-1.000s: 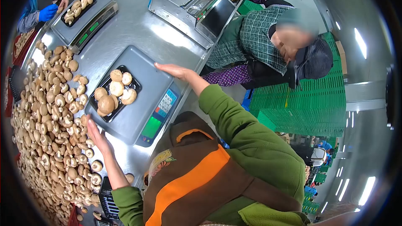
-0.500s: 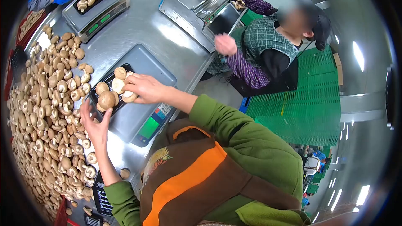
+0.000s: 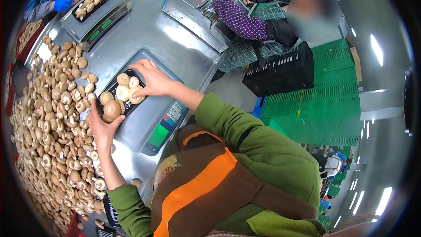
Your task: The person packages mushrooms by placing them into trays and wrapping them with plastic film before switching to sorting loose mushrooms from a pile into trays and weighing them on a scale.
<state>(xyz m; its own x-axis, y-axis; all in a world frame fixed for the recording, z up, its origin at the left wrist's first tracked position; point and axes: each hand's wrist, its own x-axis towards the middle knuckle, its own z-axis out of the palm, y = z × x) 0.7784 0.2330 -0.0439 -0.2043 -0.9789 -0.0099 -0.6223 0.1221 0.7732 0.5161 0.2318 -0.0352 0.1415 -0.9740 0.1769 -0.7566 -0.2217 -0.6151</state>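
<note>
A black tray of shiitake mushrooms lies on the grey platform of a scale. My left hand curves around the tray's near-left end, its thumb by the largest cap. Around the opposite end is my right hand, fingers over the far edge and thumb against a mushroom. Both hands grip the tray between thumb and fingers; the fingertips are partly hidden. The scale's display glows green.
A large heap of shiitake covers the table's left side. Another scale with a filled tray stands beyond, near a co-worker's blue glove. A second co-worker handles a tray at a metal machine. Black trays lie near my left sleeve.
My right hand has shifted from the mushrooms to the tray's far end, fingers now spread over its edge. My left hand has closed in on the near end. The co-worker has turned to the tray.
</note>
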